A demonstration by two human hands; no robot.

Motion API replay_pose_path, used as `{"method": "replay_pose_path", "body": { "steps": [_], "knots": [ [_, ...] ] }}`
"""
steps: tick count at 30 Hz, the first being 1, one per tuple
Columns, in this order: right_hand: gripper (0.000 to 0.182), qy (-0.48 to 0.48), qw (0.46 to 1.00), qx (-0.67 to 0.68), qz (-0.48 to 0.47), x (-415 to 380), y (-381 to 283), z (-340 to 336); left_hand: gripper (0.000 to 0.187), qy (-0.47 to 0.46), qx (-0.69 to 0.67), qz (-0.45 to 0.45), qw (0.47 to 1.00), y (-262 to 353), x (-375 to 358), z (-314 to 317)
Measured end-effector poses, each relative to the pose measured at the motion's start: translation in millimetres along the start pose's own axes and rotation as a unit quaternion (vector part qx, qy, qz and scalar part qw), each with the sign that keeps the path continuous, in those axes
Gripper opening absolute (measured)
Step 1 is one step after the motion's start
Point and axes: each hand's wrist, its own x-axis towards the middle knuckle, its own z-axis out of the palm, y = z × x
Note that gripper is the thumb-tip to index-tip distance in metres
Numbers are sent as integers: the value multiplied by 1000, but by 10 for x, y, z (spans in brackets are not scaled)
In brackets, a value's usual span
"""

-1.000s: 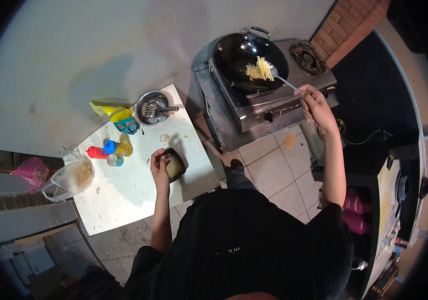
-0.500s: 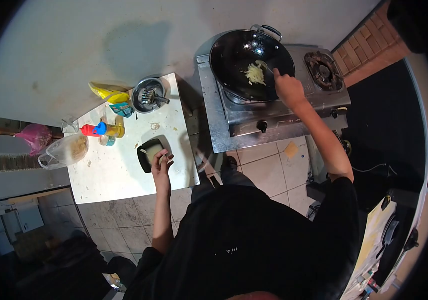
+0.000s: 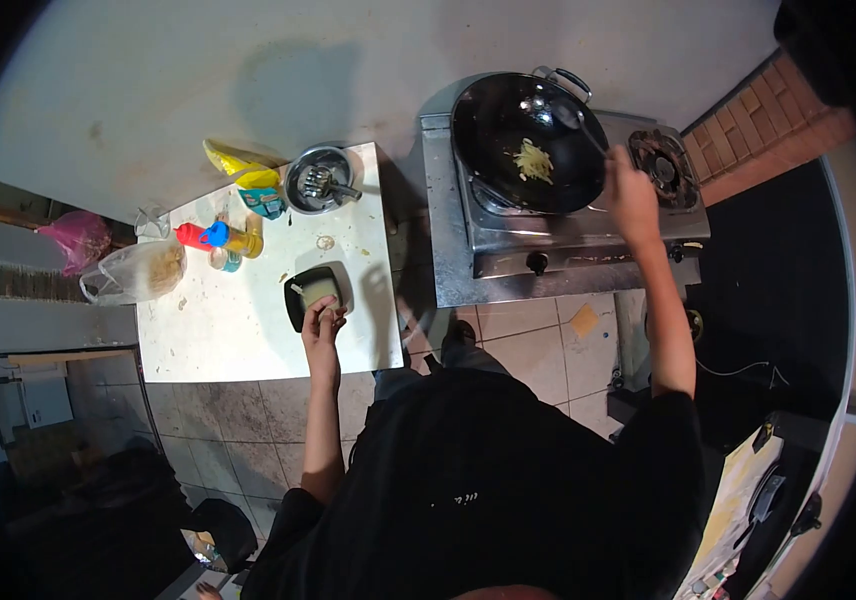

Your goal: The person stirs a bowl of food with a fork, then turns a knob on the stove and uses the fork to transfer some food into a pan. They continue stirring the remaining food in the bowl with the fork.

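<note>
My right hand (image 3: 631, 200) is closed round the handle of a long-handled metal cooking utensil, its blurred rounded head (image 3: 568, 117) raised over the far right side of the black wok (image 3: 488, 130). A small heap of pale yellow shredded food (image 3: 533, 162) lies on the wok's bottom, apart from the utensil. Over the near edge of a black square dish (image 3: 295, 311) on the white table is my left hand (image 3: 323, 322), fingers bent and pinched together. Pale contents and a light stick-like piece show in the dish. Whatever those fingers hold, if anything, is hidden.
The wok stands on a steel gas stove (image 3: 508, 265), beside a bare burner (image 3: 662, 168). On the white table (image 3: 248, 355) are a metal bowl (image 3: 293, 190) with a whisk-like tool, a yellow packet (image 3: 238, 165), red-capped and blue-capped bottles (image 3: 243, 241) and a plastic bag (image 3: 138, 272).
The utensil has lifted from the food toward the wok's far right side, my right hand rising with it. The left hand stays at the dish. The whole view has shifted slightly.
</note>
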Motion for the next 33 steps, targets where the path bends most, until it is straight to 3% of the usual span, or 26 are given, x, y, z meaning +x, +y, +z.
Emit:
{"method": "replay_pose_path", "body": {
  "steps": [2,4,6,8,11,16,19,23,27,31,33],
  "knots": [
    [16,91,981,172,-8,-168,-260,-316,23,9,-5,-5,1000,11,-11,-115],
    [14,85,964,254,4,-366,-509,-522,24,17,9,-14,1000,49,10,-287],
    [15,-12,907,416,72,-608,-990,-715,24,43,58,-10,997,34,76,-523],
    [14,-67,891,443,73,-812,-1425,-621,25,72,99,-17,992,-23,133,-817],
    [10,-86,921,373,-76,-1115,-2048,31,27,112,111,-37,987,-67,187,-1212],
    [14,-239,905,335,-112,-1690,-3034,1263,24,126,126,-59,982,-329,224,-1739],
    [20,-306,925,171,-149,-1826,-3392,1575,25,73,166,-52,982,-692,309,-1977],
    [37,-248,940,112,-204,-1839,-3615,1899,40,7,171,-101,980,-1019,458,-2089],
    [38,-244,945,64,-208,-1784,-3747,1969,52,-68,132,-109,983,-1016,691,-1932],
    [38,-265,946,35,-182,-1864,-3888,2120,52,-116,164,-135,970,-1119,981,-1856],
    [39,-231,953,43,-191,-1896,-3978,2205,51,-120,170,-116,971,-1171,1065,-1870]
  ]
}}
